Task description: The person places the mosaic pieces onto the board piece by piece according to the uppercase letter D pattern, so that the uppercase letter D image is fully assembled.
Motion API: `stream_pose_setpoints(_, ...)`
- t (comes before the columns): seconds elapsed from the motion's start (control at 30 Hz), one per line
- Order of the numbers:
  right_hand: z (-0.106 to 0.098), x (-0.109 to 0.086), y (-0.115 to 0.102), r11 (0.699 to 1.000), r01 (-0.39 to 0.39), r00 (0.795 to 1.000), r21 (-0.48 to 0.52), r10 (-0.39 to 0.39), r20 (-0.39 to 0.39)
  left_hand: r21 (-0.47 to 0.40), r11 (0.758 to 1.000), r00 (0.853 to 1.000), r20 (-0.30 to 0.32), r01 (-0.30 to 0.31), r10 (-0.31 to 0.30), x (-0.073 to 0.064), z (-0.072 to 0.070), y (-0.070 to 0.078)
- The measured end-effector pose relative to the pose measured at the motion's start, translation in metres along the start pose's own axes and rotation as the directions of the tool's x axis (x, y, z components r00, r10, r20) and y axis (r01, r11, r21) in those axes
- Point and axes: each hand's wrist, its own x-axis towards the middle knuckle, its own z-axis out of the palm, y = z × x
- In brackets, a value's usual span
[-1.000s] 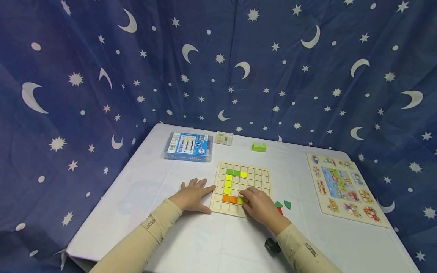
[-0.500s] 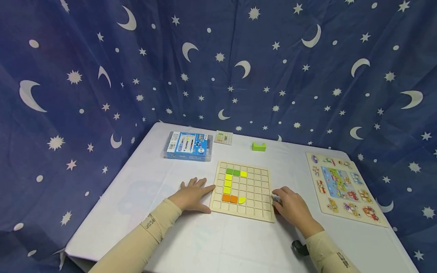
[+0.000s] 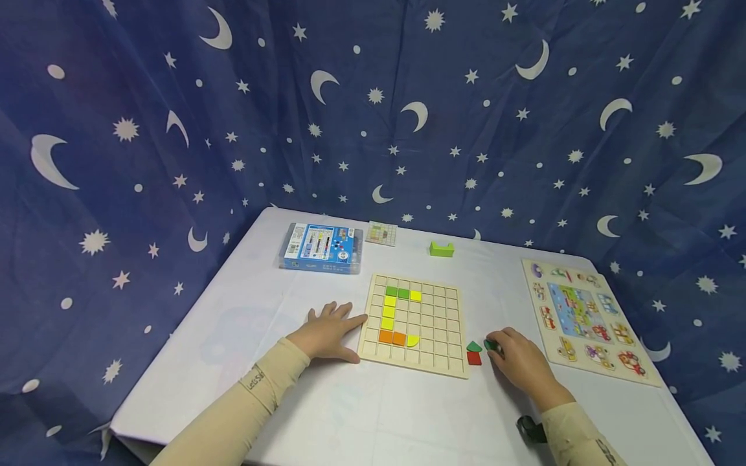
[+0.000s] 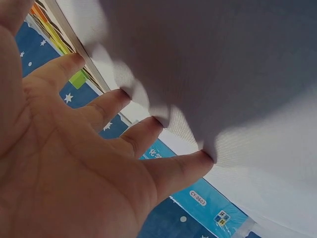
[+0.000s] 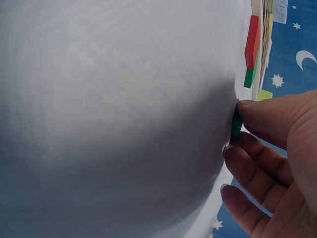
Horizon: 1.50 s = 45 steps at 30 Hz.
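Here a white table (image 3: 408,414) stands before a starry blue curtain (image 3: 373,97).

Both arms in beige sleeves, reaching forward from the near edge of the tabletop. Left hand (image 3: 327,331) palm down, fingers (image 4: 111,101) spread and straight, tips pressed flat on the tabletop, thumb angled forward; nothing in its grip. Left forearm slanting in from the near left corner. Right hand (image 3: 520,360) further toward the right edge, knuckles up, fingers (image 5: 262,156) curled, fingertips down at the tabletop. From the right wrist view, thumb and forefinger closing on a small flat green piece (image 5: 237,124), the remaining fingers loosely bent beneath. Dark band at the right wrist, partly under the cuff.
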Motion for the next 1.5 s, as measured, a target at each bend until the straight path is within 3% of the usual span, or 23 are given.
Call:
stream_pose_setpoints(0.4,0.005,0.004,0.0,0.996,0.091,0.995,-0.007,-0.091,-0.027,0.003,1.0,1.0,0.011,0.008,-0.008,0.0,0.0,-0.002)
stream_pose_setpoints(0.6,0.004,0.014,-0.02,0.985,0.173,0.984,-0.014,-0.174,-0.032,0.007,1.0,1.0,0.004,0.008,-0.008,0.0,0.0,-0.003)
stream_pose_setpoints(0.87,0.01,0.038,-0.062,0.947,0.318,0.948,-0.034,-0.318,0.009,-0.003,1.0,1.0,0.009,0.013,-0.013,0.0,0.002,-0.003)
stream_pose_setpoints(1.03,0.014,0.048,-0.076,0.919,0.393,0.92,-0.028,-0.392,0.028,-0.001,1.0,1.0,0.003,-0.001,0.001,0.001,0.004,-0.002)
stream_pose_setpoints(1.3,0.017,0.056,-0.081,0.92,0.392,0.916,-0.002,-0.39,0.091,0.0,1.0,1.0,-0.001,0.001,-0.001,0.001,0.003,0.0)
stream_pose_setpoints(1.5,0.018,0.062,-0.081,0.904,0.428,0.901,-0.012,-0.426,0.077,0.008,1.0,1.0,-0.001,0.007,-0.007,0.001,0.001,-0.001)
